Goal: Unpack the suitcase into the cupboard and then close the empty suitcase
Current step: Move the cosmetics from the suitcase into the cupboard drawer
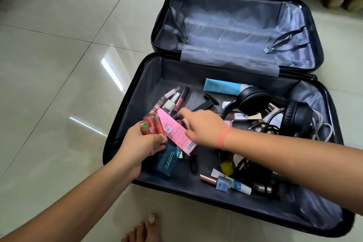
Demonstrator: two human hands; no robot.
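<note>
"Two hands at once, where?"

"Both over the suitcase [149,84], open on the floor, centre right of the frame. My left hand [141,143] gripped red tubes [152,124] at centre left."

"And the right?"

"My right hand [204,125] lay across the pink box [172,129], index finger out; too blurred to tell whether it grasped anything."

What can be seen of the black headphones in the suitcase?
The black headphones are over-ear, with two round padded cups that look like matte leatherette and a thin dark headband. They lie loose in the right part of the near half of the open suitcase, on small cosmetics and beside tangled cables. One cup overlaps the end of the blue tube.
</note>
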